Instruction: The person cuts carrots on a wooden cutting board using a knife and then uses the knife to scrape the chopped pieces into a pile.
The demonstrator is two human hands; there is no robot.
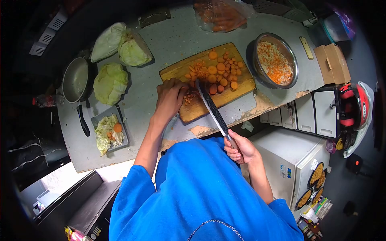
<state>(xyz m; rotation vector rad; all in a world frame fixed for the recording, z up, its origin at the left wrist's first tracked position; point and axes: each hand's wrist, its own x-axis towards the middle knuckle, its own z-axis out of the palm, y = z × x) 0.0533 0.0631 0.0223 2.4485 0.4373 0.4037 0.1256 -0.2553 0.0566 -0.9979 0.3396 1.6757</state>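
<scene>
Nearest to the camera is the blue shirt [201, 188] of the person. The right hand [238, 148] is just beyond it, off the near edge of the counter [161, 44], and its fingers are wrapped tightly around the handle of a long knife [213, 109]. The blade goes from there up and to the left, and its tip lies on the wooden cutting board [237, 93].

The left hand [171, 96] rests on the near left part of the board, its fingers curled and pressed together on small carrot pieces [189, 96] just beside the blade. Further on the board lie round carrot slices [221, 72] and more small pieces.

To the left, near the counter edge, a tray [122, 138] holds cabbage scraps. Beyond it are a pan [75, 80] and cabbage pieces [110, 82]. To the right of the board stands a metal bowl [257, 60] with chopped vegetables. At the far edge lies a bag of carrots [221, 16].
</scene>
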